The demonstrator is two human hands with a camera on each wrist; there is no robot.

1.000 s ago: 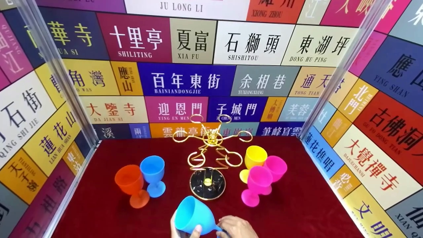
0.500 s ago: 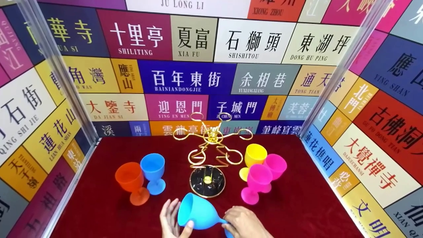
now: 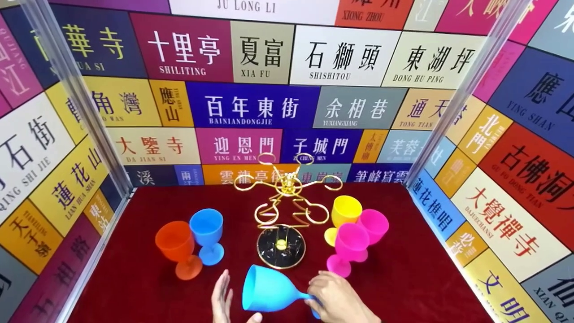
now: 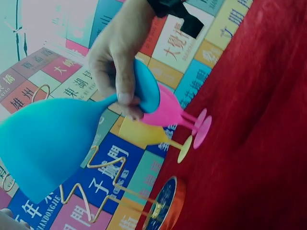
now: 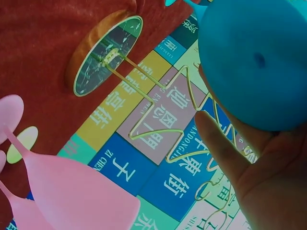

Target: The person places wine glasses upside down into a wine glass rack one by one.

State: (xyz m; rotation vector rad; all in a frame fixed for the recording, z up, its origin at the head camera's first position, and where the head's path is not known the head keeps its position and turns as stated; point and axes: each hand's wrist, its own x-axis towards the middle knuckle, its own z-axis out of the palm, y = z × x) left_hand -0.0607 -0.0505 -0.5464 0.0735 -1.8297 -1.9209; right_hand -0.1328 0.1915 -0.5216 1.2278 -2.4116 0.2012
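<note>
Here: red cloth table [image 3: 403, 287], sign-covered walls [image 3: 251, 107]; right grip [image 3: 334, 298] pinching blue goblet [image 3: 269, 291], left grip [image 3: 222, 300] flat open.

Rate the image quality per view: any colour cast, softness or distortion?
Head view: evenly lit, sharp, natural colours, walls bowed by the wide lens. Left wrist view: tilted, the held blue goblet looms soft. Right wrist view: washed out, pink goblets pale, left hand greenish.

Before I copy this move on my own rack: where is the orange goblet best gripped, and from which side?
Judging by its pose, grip the orange goblet at the stem just under the bowl, coming from the front left. It stands upright, and the blue goblet crowds its right side, so that side looks tight.
</note>
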